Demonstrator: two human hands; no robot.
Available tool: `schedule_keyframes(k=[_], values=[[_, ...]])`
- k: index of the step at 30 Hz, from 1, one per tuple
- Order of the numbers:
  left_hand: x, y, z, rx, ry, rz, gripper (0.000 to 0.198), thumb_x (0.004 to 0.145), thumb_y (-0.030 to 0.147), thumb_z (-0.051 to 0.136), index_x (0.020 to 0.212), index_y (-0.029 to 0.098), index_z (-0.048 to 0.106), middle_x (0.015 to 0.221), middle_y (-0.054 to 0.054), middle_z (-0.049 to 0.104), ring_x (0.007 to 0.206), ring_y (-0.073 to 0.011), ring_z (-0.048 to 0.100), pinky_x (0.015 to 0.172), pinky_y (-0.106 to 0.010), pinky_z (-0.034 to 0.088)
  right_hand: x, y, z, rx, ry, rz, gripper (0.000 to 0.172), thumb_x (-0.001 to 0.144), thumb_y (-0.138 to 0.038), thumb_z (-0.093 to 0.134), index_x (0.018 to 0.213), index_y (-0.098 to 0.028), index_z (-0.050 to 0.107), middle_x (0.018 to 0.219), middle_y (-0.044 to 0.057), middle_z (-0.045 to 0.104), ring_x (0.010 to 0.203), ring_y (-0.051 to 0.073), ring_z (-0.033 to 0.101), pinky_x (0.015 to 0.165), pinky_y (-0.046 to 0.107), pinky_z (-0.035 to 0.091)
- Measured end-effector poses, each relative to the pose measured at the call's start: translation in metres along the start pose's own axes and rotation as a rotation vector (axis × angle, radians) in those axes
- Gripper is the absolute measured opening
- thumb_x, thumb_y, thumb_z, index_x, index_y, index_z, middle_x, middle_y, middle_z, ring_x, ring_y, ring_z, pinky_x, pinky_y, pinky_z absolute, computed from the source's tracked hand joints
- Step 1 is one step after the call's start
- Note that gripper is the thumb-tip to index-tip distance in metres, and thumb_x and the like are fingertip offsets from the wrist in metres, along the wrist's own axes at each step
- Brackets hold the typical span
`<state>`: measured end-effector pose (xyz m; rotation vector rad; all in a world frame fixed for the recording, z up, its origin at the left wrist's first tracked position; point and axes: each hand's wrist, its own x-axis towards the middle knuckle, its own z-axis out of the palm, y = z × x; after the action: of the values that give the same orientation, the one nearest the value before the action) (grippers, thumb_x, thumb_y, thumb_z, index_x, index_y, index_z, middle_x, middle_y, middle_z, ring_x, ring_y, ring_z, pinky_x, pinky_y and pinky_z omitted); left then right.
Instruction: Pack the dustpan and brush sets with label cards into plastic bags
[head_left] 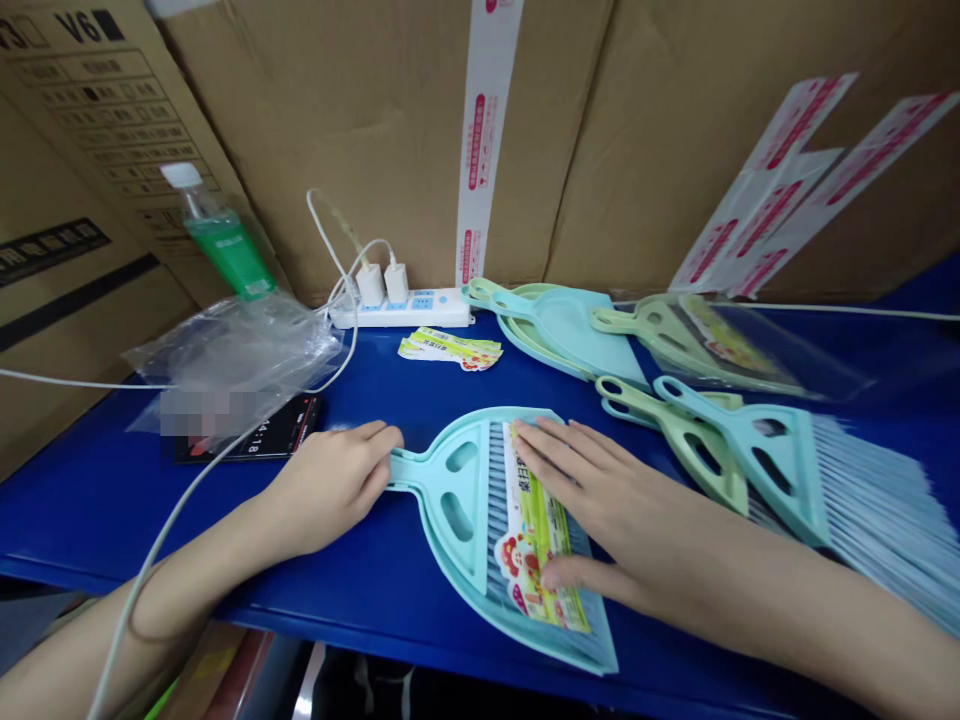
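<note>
A light-blue hand brush point(471, 470) lies nested in a light-blue dustpan point(442, 590) on the blue tabletop. My left hand point(337, 485) is closed around their stacked handles. Across the brush's bristles lies a yellow-green printed label card point(546, 560) with a cartoon figure. My right hand point(600, 500) rests flat on the card and bristles, fingers stretched out and thumb apart. Just right of it are another light-blue brush point(802, 470) and a green brush point(697, 450), handles pointing left.
Dustpans point(577, 325) lie stacked at the back, beside a bagged green set point(690, 345). Label cards point(450, 348) lie near a power strip point(420, 308). At left are a bottle point(229, 245), plastic bags point(240, 340), a phone-like device point(277, 430) and a white cable point(180, 500). Cardboard boxes point(360, 120) stand behind.
</note>
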<state>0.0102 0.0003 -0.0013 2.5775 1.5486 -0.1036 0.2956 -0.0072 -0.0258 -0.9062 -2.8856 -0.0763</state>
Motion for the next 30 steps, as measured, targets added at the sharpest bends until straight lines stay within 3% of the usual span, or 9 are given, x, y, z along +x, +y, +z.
schedule_keyframes(k=[5, 19, 22, 24, 27, 30], values=[[0.0, -0.001, 0.001, -0.01, 0.015, 0.009, 0.027, 0.091, 0.018, 0.028, 0.089, 0.02, 0.055, 0.086, -0.004, 0.064, 0.069, -0.0187, 0.064, 0.061, -0.029, 0.044, -0.002, 0.0, 0.001, 0.031, 0.034, 0.022, 0.086, 0.089, -0.065, 0.047, 0.149, -0.004, 0.034, 0.148, 0.023, 0.043, 0.136, 0.037, 0.04, 0.105, 0.051, 0.045], [-0.001, -0.004, 0.004, -0.05, 0.049, 0.021, 0.026, 0.09, 0.02, 0.03, 0.089, 0.02, 0.056, 0.084, -0.003, 0.063, 0.068, -0.0178, 0.062, 0.063, -0.028, 0.047, 0.001, 0.013, -0.004, -0.001, 0.092, 0.052, 0.068, 0.092, -0.06, 0.047, 0.14, -0.012, 0.051, 0.144, 0.02, 0.05, 0.132, 0.036, 0.046, 0.099, 0.053, 0.048], [-0.001, -0.004, 0.004, -0.051, 0.062, 0.026, 0.026, 0.091, 0.02, 0.03, 0.09, 0.021, 0.056, 0.084, -0.003, 0.063, 0.069, -0.0176, 0.062, 0.063, -0.028, 0.047, 0.005, 0.018, -0.008, -0.126, 0.115, 0.082, 0.052, 0.097, -0.049, 0.041, 0.127, -0.012, 0.061, 0.132, 0.019, 0.06, 0.117, 0.033, 0.059, 0.09, 0.049, 0.052], [-0.002, -0.005, 0.004, -0.052, 0.064, 0.031, 0.026, 0.091, 0.02, 0.03, 0.091, 0.021, 0.056, 0.084, -0.003, 0.063, 0.069, -0.0175, 0.063, 0.062, -0.027, 0.047, 0.007, 0.023, -0.011, -0.226, 0.109, 0.123, 0.038, 0.098, -0.034, 0.039, 0.111, -0.012, 0.067, 0.113, 0.017, 0.069, 0.097, 0.029, 0.067, 0.081, 0.044, 0.054], [-0.002, -0.005, 0.004, -0.06, 0.072, 0.034, 0.026, 0.091, 0.02, 0.03, 0.09, 0.021, 0.057, 0.083, -0.003, 0.063, 0.068, -0.0171, 0.062, 0.061, -0.027, 0.046, 0.007, 0.028, -0.015, -0.309, 0.068, 0.186, 0.029, 0.09, -0.011, 0.038, 0.089, -0.016, 0.066, 0.085, 0.011, 0.069, 0.074, 0.023, 0.066, 0.066, 0.035, 0.052], [-0.002, -0.004, 0.004, -0.064, 0.073, 0.028, 0.027, 0.091, 0.02, 0.031, 0.091, 0.021, 0.057, 0.083, -0.003, 0.063, 0.068, -0.0175, 0.062, 0.062, -0.027, 0.047, 0.003, 0.032, -0.017, -0.345, 0.057, 0.244, 0.031, 0.079, -0.001, 0.037, 0.082, -0.019, 0.062, 0.076, 0.008, 0.066, 0.064, 0.02, 0.062, 0.055, 0.03, 0.045]])
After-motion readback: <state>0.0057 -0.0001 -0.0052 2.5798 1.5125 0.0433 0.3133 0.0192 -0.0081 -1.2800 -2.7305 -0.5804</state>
